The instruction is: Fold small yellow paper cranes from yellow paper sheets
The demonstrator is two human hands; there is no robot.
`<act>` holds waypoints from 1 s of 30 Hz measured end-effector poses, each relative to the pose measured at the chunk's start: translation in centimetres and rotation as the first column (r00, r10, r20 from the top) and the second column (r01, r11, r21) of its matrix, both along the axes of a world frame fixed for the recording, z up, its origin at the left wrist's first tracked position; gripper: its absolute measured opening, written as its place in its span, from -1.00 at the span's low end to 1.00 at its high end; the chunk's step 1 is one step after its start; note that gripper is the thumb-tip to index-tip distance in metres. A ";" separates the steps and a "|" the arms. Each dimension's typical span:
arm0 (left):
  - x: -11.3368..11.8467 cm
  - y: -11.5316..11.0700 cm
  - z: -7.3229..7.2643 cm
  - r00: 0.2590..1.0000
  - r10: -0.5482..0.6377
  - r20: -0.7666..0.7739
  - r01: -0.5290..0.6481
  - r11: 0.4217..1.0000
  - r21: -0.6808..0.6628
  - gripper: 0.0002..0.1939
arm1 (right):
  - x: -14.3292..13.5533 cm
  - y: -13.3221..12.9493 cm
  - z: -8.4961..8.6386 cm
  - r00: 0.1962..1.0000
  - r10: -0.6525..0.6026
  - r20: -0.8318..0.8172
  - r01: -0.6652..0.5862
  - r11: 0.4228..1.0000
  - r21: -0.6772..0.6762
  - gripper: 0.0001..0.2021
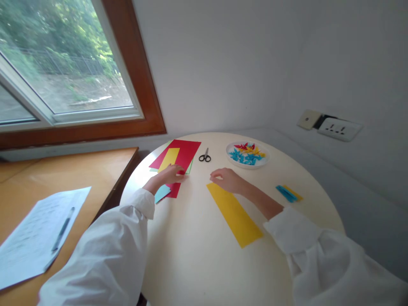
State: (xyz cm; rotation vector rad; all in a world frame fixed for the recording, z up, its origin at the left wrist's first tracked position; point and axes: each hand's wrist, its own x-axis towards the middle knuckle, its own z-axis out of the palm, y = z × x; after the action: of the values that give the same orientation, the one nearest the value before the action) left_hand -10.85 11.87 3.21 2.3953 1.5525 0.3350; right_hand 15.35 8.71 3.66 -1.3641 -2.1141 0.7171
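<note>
My left hand [171,173] hovers at the near side of the stacked paper, thumb and fingers apart, with nothing visible between them. Under and around it lie a large red sheet [188,151], a smaller yellow piece [170,157], a narrow red piece [174,191] and a light blue piece [162,193]. My right hand [227,180] is at the far end of a long yellow paper strip [234,214], its fingers curled in a pinch over that end. The exact contact of the fingertips with the strip is partly hidden.
Small black-handled scissors [205,156] lie near the wall. A white plate [228,155] holds blue, yellow and red folded paper shapes. Blue and yellow folded strips [287,193] lie at the right. A wooden desk [105,170] at left bears written sheets [38,229] and a pen [63,229].
</note>
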 end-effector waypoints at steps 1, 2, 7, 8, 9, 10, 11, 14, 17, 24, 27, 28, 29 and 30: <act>0.3 -0.6 0.0 1.000 -0.009 -0.003 0.009 1.000 0.003 -0.59 | 0.6 -0.9 -0.2 1.000 0.012 0.019 -0.012 1.000 0.017 -0.83; 0.7 -1.3 -0.1 1.000 -0.020 -0.005 0.020 1.000 0.006 -0.58 | 1.2 -1.8 -0.6 0.999 0.017 0.036 -0.018 0.999 0.030 -0.83; 4.8 -5.8 -1.2 0.988 -0.152 0.026 0.152 0.988 0.020 -0.50 | 3.7 -4.8 -2.9 0.994 -0.041 0.097 0.031 0.994 0.103 -0.77; 5.9 -6.9 -1.5 0.981 -0.189 0.035 0.188 0.982 0.026 -0.48 | 4.1 -5.2 -3.3 0.993 -0.066 0.097 0.053 0.991 0.125 -0.75; 7.0 -7.8 -1.8 0.971 -0.235 0.042 0.234 0.972 0.028 -0.48 | 4.5 -5.5 -3.7 0.992 -0.091 0.091 0.077 0.985 0.152 -0.73; 8.1 -8.7 -2.1 0.959 -0.278 0.049 0.276 0.961 0.033 -0.47 | 4.9 -5.7 -4.1 0.990 -0.116 0.081 0.100 0.979 0.179 -0.72; 9.1 -9.5 -2.3 0.943 -0.329 0.054 0.328 0.944 0.035 -0.48 | 5.2 -5.9 -4.4 0.988 -0.140 0.067 0.123 0.971 0.207 -0.70; 11.4 -11.1 -3.0 0.896 -0.444 0.026 0.444 0.896 0.012 -0.39 | 6.2 -6.2 -5.1 0.976 -0.219 -0.006 0.211 0.934 0.289 -0.66; 12.3 -11.6 -3.6 0.890 -0.457 -0.017 0.457 0.889 0.028 -0.34 | 6.9 -6.4 -5.8 0.950 -0.299 -0.096 0.313 0.886 0.341 -0.63; 12.3 -11.1 -4.8 0.969 -0.244 -0.029 0.245 0.962 0.120 -0.40 | 6.9 -7.0 -6.8 0.955 -0.250 -0.162 0.292 0.891 0.347 -0.68; 12.3 -11.0 -4.9 0.985 -0.170 -0.011 0.170 0.975 0.142 -0.44 | 6.8 -7.7 -6.5 0.976 -0.170 -0.133 0.205 0.926 0.318 -0.70; 12.3 -10.9 -5.0 0.988 -0.152 -0.007 0.151 0.978 0.145 -0.46 | 6.8 -7.9 -6.4 0.982 -0.142 -0.123 0.173 0.936 0.308 -0.71; 12.3 -10.9 -5.0 0.991 -0.135 -0.003 0.134 0.980 0.148 -0.48 | 6.8 -8.2 -6.2 0.988 -0.113 -0.109 0.140 0.945 0.296 -0.70; 12.3 -10.9 -5.0 0.993 -0.122 0.001 0.120 0.981 0.150 -0.49 | 6.9 -8.4 -6.0 0.992 -0.088 -0.093 0.110 0.954 0.280 -0.68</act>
State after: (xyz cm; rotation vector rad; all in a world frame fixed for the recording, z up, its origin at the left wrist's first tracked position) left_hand 1.42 0.99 -1.84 2.5833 1.4151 0.4519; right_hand 22.22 0.27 -2.36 -1.2512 -1.9806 0.3997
